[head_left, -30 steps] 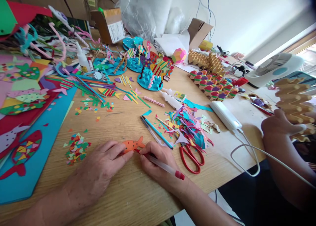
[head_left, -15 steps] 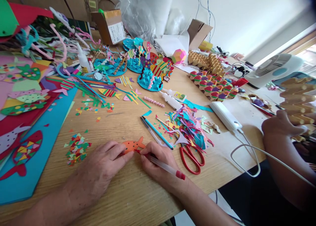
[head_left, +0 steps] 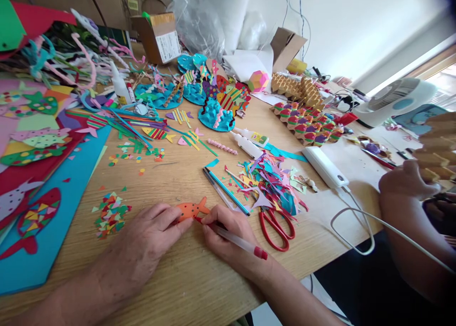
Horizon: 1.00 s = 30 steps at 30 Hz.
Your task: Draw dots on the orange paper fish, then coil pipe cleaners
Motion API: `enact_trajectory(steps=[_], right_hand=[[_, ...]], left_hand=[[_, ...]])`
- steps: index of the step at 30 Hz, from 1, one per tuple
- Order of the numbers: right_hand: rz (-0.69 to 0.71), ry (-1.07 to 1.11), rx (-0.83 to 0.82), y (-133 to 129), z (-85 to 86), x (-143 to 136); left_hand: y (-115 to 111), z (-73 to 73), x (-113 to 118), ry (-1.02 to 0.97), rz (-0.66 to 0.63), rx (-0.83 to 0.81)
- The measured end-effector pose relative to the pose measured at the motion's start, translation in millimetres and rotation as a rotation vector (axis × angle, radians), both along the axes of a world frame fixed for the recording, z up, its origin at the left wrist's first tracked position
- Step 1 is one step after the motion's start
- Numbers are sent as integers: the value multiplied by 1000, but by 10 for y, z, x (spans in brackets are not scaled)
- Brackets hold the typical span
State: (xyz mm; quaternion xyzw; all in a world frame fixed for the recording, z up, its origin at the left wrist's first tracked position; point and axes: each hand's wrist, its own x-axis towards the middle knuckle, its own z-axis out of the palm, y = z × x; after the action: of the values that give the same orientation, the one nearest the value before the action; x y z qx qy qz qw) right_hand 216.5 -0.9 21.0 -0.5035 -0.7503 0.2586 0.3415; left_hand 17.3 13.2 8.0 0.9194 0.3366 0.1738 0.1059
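Note:
An orange paper fish (head_left: 188,210) with dark dots lies on the wooden table (head_left: 171,269), its tail pointing right. The fingers of my left hand (head_left: 153,236) press on its left part and hide the edge there. My right hand (head_left: 228,231) is closed round a clear pen with a red end (head_left: 240,243), its tip at the lower edge of the fish near the tail. Red-handled scissors (head_left: 274,228) lie right of my right hand, beside a heap of paper scraps (head_left: 280,183). Small paper triangles (head_left: 111,214) are piled left of my left hand.
Blue and grey pens (head_left: 226,190) lie beyond my right hand. Glue bottles (head_left: 247,145) and decorated blue discs (head_left: 216,119) stand farther back. A white power bank (head_left: 325,167) trails a cable at right. Another person's hand (head_left: 408,179) holds an egg carton (head_left: 438,145). Coloured sheets (head_left: 67,207) cover the left.
The egg carton in the other person's hand has moved slightly to the right and tilted. The white cable has shifted a little. My hands and the fish look unchanged.

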Motion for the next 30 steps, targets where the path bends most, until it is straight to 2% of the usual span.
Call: enact_trajectory(steps=[30], right_hand=[[-25,10,-13,3,15,-11]], left_hand=[[3,27,-1,18,0,-5]])
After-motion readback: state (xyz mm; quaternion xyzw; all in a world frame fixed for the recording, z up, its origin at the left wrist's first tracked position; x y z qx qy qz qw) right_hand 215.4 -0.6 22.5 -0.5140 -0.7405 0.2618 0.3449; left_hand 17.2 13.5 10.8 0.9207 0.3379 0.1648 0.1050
